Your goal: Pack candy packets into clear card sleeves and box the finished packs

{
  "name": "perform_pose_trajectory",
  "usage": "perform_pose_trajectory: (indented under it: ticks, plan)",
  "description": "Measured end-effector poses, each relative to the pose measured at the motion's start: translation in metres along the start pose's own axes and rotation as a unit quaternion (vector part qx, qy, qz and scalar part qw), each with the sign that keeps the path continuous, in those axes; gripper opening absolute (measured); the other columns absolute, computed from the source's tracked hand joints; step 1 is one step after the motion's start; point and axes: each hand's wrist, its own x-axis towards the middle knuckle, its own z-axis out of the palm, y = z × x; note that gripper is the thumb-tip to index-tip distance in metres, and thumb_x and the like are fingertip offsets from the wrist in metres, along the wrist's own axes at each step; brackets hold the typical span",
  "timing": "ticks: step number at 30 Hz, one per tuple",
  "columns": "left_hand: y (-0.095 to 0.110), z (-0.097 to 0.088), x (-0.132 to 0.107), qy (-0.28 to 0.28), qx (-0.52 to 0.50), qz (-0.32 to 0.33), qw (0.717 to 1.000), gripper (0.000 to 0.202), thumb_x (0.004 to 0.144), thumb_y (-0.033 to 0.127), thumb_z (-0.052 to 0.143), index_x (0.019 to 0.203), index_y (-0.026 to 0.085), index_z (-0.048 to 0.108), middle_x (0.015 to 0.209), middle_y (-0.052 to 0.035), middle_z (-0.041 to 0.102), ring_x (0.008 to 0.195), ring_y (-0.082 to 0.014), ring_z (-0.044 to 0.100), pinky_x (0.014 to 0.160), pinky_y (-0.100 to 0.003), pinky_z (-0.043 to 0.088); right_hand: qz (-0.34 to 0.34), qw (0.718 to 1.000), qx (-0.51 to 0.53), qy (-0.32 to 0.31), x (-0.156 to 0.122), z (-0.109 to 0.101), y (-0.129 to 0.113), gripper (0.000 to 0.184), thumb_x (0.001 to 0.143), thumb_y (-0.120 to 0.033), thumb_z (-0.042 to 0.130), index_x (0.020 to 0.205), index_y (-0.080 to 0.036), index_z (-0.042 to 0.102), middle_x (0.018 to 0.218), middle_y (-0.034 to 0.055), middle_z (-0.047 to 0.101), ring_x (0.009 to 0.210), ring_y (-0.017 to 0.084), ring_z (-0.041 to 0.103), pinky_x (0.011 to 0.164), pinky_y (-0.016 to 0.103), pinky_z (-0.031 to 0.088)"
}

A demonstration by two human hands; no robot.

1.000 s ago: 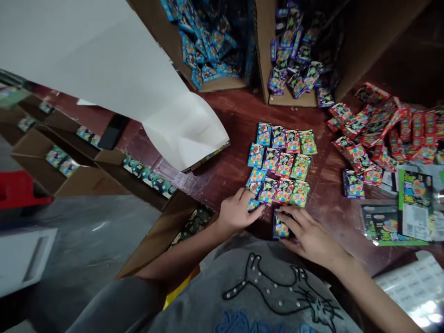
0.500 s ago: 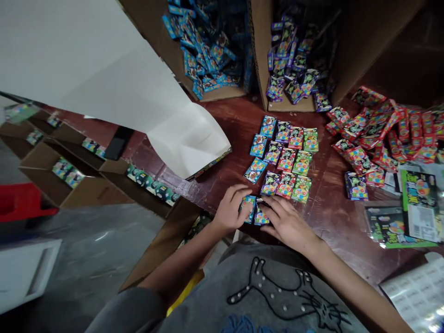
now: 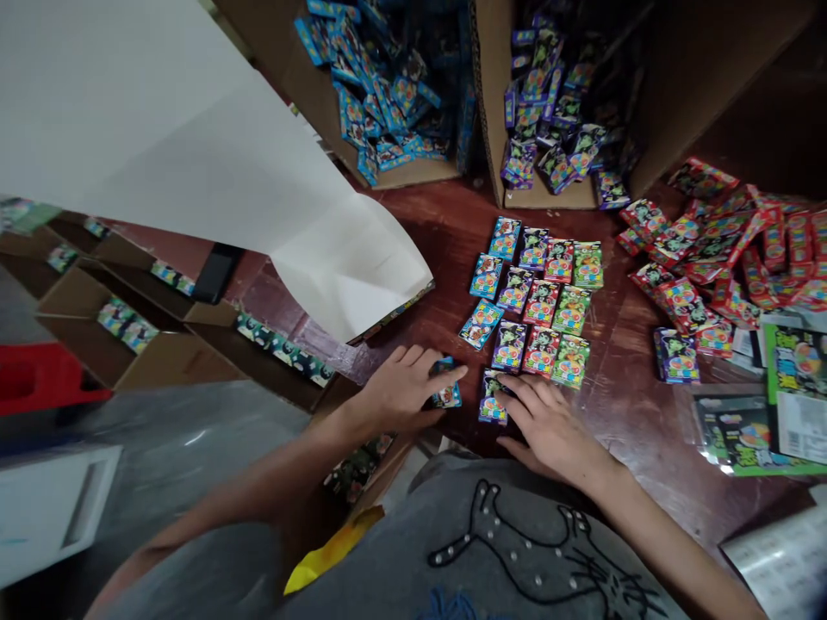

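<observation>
My left hand point(image 3: 404, 392) is closed around a small blue printed box point(image 3: 447, 385) low on the table, one digit lying across its face. To its right, a purple box point(image 3: 493, 399) lies flat, and the outstretched fingers of my right hand point(image 3: 543, 422) touch its right edge. Just beyond both hands, small boxes lie face up in columns: blue ones point(image 3: 486, 275), purple ones point(image 3: 515, 290), red ones point(image 3: 541, 303) and green ones point(image 3: 572, 310). The lowest blue box of its column sits tilted.
Two cartons at the back hold loose blue boxes point(image 3: 388, 112) and purple boxes point(image 3: 543, 103). Red boxes point(image 3: 717, 241) are piled at right, above flat printed packaging point(image 3: 736, 426). A large white card sheet point(image 3: 194, 129) spans the left, over open brown cartons point(image 3: 148, 370).
My left hand has moved left with the blue box, widening the gap to the purple box. My right hand stays beside the purple box. The view has shifted slightly.
</observation>
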Motion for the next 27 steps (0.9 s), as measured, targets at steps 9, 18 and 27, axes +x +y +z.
perform_pose_trajectory:
  ticks: [9,18,27]
  plan:
    - [0.041,0.006,0.028,-0.041,0.059,-0.313,0.947,0.079,0.106,0.074,0.025,0.089,0.016,0.076,0.07,-0.0182,0.073,0.068,-0.0341,0.073,0.058,-0.034,0.034,0.015,0.997,-0.044,0.055,0.014,0.015,-0.015,0.043,0.095,-0.042,0.076,0.131,-0.018,0.07,0.135,0.0121,0.07,0.12,0.031,0.061,0.103,0.046,0.052]
    - [0.031,-0.039,0.074,0.145,0.105,-0.161,0.971,0.056,0.108,0.06,0.042,0.081,0.021,0.071,0.068,-0.0093,0.072,0.066,-0.027,0.069,0.062,-0.034,0.039,0.286,0.932,-0.134,0.177,-0.083,-0.067,0.1,0.058,0.103,-0.044,0.059,0.153,-0.017,0.051,0.149,0.0227,0.057,0.134,0.039,0.053,0.109,0.06,0.047]
    - [0.163,-0.067,0.315,0.17,-0.024,0.05,0.984,0.07,0.093,0.068,0.069,0.131,0.009,0.062,0.125,-0.0227,0.069,0.117,-0.0384,0.065,0.093,-0.044,0.054,0.468,0.839,-0.208,0.181,-0.159,-0.153,0.28,0.079,0.093,-0.045,0.06,0.159,-0.007,0.039,0.151,0.0286,0.051,0.138,0.044,0.047,0.112,0.059,0.04]
